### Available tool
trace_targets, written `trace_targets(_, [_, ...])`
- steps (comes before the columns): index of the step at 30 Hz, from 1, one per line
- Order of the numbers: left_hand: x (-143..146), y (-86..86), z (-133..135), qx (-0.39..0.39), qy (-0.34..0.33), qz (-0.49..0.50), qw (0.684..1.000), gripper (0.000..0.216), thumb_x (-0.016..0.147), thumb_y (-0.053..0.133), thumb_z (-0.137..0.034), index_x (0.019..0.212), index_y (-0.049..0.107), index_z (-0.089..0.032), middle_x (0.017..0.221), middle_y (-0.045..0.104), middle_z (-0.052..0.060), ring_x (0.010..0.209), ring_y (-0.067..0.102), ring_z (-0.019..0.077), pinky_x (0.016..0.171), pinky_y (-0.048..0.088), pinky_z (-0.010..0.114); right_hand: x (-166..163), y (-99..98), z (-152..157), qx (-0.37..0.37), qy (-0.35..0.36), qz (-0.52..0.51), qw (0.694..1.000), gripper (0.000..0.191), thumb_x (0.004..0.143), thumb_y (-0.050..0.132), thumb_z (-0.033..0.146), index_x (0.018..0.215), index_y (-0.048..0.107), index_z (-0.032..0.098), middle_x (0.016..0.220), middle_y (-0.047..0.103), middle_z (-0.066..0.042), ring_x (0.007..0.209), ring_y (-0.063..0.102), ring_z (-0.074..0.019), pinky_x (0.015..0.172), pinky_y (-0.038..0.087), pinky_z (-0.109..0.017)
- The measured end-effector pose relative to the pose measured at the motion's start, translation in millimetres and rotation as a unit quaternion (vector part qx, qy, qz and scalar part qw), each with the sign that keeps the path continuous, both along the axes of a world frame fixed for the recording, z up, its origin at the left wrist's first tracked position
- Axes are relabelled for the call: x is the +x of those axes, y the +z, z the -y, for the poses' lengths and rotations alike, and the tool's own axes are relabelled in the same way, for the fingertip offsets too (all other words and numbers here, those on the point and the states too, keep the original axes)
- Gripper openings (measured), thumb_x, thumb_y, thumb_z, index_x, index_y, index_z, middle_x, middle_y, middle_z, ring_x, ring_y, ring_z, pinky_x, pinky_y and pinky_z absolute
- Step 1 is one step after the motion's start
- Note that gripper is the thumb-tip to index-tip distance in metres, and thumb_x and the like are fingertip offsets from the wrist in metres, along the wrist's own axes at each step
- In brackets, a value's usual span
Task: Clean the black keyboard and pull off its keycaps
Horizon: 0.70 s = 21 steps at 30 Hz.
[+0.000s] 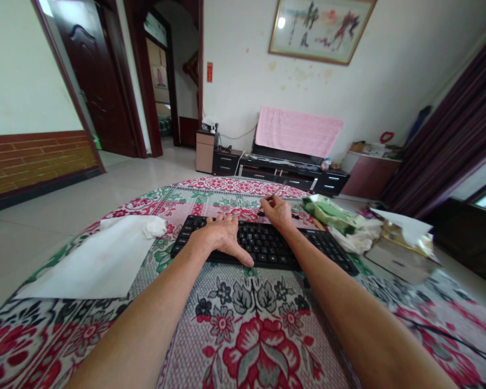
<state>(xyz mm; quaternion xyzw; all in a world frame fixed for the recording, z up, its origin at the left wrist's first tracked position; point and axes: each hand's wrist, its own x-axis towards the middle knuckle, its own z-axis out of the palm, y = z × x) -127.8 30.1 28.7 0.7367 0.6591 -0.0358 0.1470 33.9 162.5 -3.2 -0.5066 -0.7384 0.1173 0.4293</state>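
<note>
Keyboard (265, 243), light and stiff, I judge, best gripped by its ends; left hand (218, 236) spread atop; right hand (278, 210) pinched on something small (271, 198), indistinct.

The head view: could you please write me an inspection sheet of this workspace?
Surface: red, green and grey floral fabric tablecloth.
Work things: black rectangular plastic keyboard; small black pieces just beyond it, too small to identify.
Clutter: white paper sheet bearing crumpled white tissue, left; green-and-white soft package and shiny box, right.
Hands: left hand spread over the keys; right hand over the keyboard's far edge, fingertips together, any held item unclear.
Cables: thin black cable on the cloth, right.
Surroundings: pink cloth towel over a dark screen; gold-framed picture; dark purple curtain.
</note>
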Motion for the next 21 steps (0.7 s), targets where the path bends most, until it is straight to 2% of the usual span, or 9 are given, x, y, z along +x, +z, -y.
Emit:
trace_targets(3, [0.9, 1.9, 1.9, 0.001, 0.003, 0.002, 1.0, 0.136, 0.038, 0.06, -0.077, 0.145, 0.004, -0.016, 0.152, 0.009, 0.017, 0.137, 0.007, 0.039, 0.109, 0.012, 0.056, -0.7, 3.0, 2.2, -0.031, 0.059, -0.06, 0.996, 0.019, 0.076, 0.052, 0.036, 0.079, 0.059, 0.018, 0.069, 0.068, -0.002, 0.062, 0.063, -0.0141, 0.064, 0.048, -0.025])
trace_targets(7, [1.6, 3.3, 4.8, 0.006, 0.008, 0.01, 1.0, 0.141, 0.035, 0.06, -0.08, 0.145, 0.001, -0.013, 0.152, 0.005, 0.019, 0.138, 0.005, 0.0382, 0.109, 0.012, 0.055, -9.2, 10.2, 17.0, -0.089, 0.197, -0.106, 0.971, 0.02, 0.075, 0.055, 0.037, 0.08, 0.057, 0.017, 0.072, 0.068, -0.003, 0.058, 0.062, -0.012, 0.059, 0.049, -0.023])
trace_targets(10, [0.8, 2.8, 5.9, 0.013, 0.014, 0.012, 1.0, 0.141, 0.034, 0.059, -0.082, 0.145, 0.002, -0.015, 0.152, 0.006, 0.018, 0.138, 0.006, 0.0369, 0.109, 0.014, 0.053, -15.7, 17.4, 31.1, -0.089, 0.257, -0.108, 0.956, 0.021, 0.075, 0.056, 0.037, 0.079, 0.057, 0.017, 0.07, 0.067, -0.003, 0.059, 0.061, -0.0116, 0.059, 0.049, -0.023])
trace_targets(13, [-0.3, 2.8, 6.2, 0.016, 0.01, 0.007, 1.0, 0.136, 0.035, 0.058, -0.082, 0.144, 0.01, -0.017, 0.151, 0.015, 0.017, 0.137, 0.012, 0.0378, 0.108, 0.017, 0.052, -13.1, 25.7, 33.0, -0.065, 0.24, -0.132, 0.96, 0.023, 0.075, 0.056, 0.039, 0.08, 0.058, 0.017, 0.069, 0.066, -0.002, 0.057, 0.059, -0.0112, 0.057, 0.048, -0.023])
trace_targets(16, [-0.7, 3.4, 6.0, 0.022, 0.001, 0.004, 1.0, 0.131, 0.037, 0.059, -0.08, 0.143, 0.015, -0.017, 0.149, 0.022, 0.017, 0.135, 0.017, 0.0387, 0.108, 0.018, 0.052, -0.8, 30.6, 19.8, -0.023, 0.158, -0.207, 0.965, 0.028, 0.074, 0.056, 0.042, 0.086, 0.058, 0.017, 0.073, 0.066, -0.003, 0.058, 0.06, -0.0119, 0.055, 0.047, -0.023])
trace_targets(19, [-0.1, 3.6, 5.2, 0.02, 0.004, 0.002, 1.0, 0.133, 0.037, 0.06, -0.079, 0.144, 0.013, -0.015, 0.15, 0.019, 0.019, 0.136, 0.015, 0.0383, 0.108, 0.018, 0.052, 12.6, 25.4, 4.6, -0.008, 0.091, -0.215, 0.972, 0.031, 0.073, 0.057, 0.043, 0.088, 0.06, 0.017, 0.072, 0.066, -0.003, 0.061, 0.062, -0.0139, 0.056, 0.046, -0.024])
trace_targets(21, [0.6, 3.7, 4.8, 0.016, 0.007, 0.003, 1.0, 0.135, 0.037, 0.061, -0.078, 0.144, 0.01, -0.014, 0.151, 0.014, 0.019, 0.137, 0.012, 0.0381, 0.109, 0.016, 0.052, 18.0, 16.4, -1.1, -0.034, 0.074, -0.178, 0.981, 0.031, 0.071, 0.058, 0.042, 0.087, 0.062, 0.016, 0.069, 0.066, -0.003, 0.061, 0.063, -0.015, 0.057, 0.046, -0.025])
